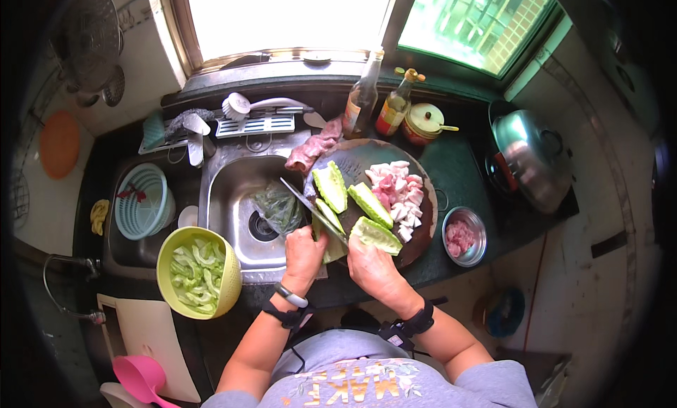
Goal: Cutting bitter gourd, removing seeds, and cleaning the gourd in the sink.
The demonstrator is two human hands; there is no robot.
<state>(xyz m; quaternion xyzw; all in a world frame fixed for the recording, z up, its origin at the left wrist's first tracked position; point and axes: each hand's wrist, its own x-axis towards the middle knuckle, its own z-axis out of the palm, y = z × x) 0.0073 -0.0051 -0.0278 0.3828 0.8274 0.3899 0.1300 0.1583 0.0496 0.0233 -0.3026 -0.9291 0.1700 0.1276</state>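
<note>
My right hand (372, 267) is closed around the handle end of a knife (307, 203), whose blade slants away to the far left over the edge of a round chopping board (360, 154). Beside the blade, the curled fingers of my left hand (303, 253) grip a piece of bitter melon (336, 251), partly hidden. Several hollowed, light green bitter melon pieces (370, 205) lie on the board. One bitter melon piece (377, 236) rests right by my right hand. Chopped pale and pink meat (398, 193) is heaped on the board's right side.
Left of the board is a steel sink (229, 175) with a plastic bag (277, 207). A yellow-green basket (229, 284) holds green slices. A metal bowl of meat (464, 236) stands at right. Bottles (361, 101), a lidded pot (425, 119) and a pink cloth (316, 145) are behind.
</note>
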